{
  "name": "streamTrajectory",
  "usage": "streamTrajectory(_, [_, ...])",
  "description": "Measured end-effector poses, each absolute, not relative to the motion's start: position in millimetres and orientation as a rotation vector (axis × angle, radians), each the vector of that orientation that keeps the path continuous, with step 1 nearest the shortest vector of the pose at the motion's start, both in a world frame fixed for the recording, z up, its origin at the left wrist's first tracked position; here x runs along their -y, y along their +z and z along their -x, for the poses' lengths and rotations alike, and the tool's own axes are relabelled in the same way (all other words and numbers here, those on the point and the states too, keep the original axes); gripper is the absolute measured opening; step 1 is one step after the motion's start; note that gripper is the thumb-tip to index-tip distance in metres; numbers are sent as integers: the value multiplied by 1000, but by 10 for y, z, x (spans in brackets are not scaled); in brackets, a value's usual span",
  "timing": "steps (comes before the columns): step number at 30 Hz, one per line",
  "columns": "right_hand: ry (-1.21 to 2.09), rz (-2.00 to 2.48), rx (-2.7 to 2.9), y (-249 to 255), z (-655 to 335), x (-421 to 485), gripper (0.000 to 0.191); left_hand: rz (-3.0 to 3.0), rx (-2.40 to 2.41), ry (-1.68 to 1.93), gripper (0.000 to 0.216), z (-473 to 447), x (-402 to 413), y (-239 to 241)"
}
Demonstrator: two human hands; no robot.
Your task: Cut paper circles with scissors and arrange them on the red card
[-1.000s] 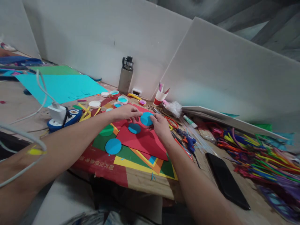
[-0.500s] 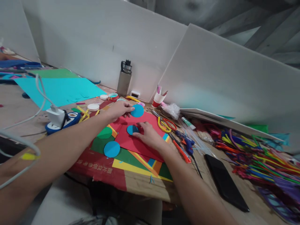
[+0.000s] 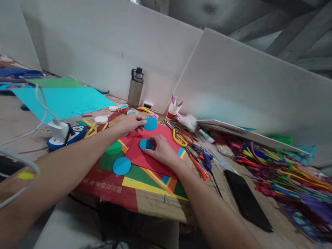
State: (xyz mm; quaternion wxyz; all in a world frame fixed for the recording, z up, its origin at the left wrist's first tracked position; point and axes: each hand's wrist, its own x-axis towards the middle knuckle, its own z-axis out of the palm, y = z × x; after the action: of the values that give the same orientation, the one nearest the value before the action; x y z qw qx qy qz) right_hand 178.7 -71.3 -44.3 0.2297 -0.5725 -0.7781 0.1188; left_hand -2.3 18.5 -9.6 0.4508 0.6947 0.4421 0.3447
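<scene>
From the head camera I see my left hand [image 3: 131,123] holding a blue disc [image 3: 150,123] by its left edge, fingers pinched together on it, just above the far edge of the red sheet [image 3: 153,157]. My right hand [image 3: 162,149] lies flat on that sheet, fingertips [image 3: 152,141] pressed on the right side of a smaller disc [image 3: 145,144], the fingers close together and not curled round anything. A third disc [image 3: 121,166] lies nearer to me on the green sheet [image 3: 109,159], apart from both hands, with a green disc [image 3: 114,148] just beyond it. Right of my right hand lie yellow scissors [image 3: 179,139], an orange knife [image 3: 199,166] and a blue glue gun [image 3: 206,157]. A bottle [image 3: 135,87] stands against the far wall, a cup [image 3: 172,110] to its right. A black phone [image 3: 246,197] lies near the table's edge, beside a heap of pipe cleaners [image 3: 285,176]. On the left a white charger [image 3: 59,128] sits in a blue power strip [image 3: 75,133].
</scene>
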Motion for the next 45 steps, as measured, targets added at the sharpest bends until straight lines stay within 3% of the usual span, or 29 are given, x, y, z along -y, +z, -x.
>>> streamTrajectory(7, [281, 1622, 1777, -442, -1853, 629, 49, -1784, -1350, 748, 16, 31, -134, -27])
streamTrajectory(15, [50, 1423, 1742, -347, -1830, 686, 44, -1546, -830, 633, 22, -10, -53, -10])
streamTrajectory(26, [170, 1173, 1784, -337, -1857, 685, 57, -1297, -490, 541, 28, -2, -27, -55])
streamTrajectory(39, [144, 1139, 1787, -364, -1866, 658, 54, -1185, -411, 573, 35, -30, -43, -93])
streamTrajectory(45, [282, 1191, 1732, -360, -1855, 641, 51, -1200, -481, 576, 30, -54, -31, -119])
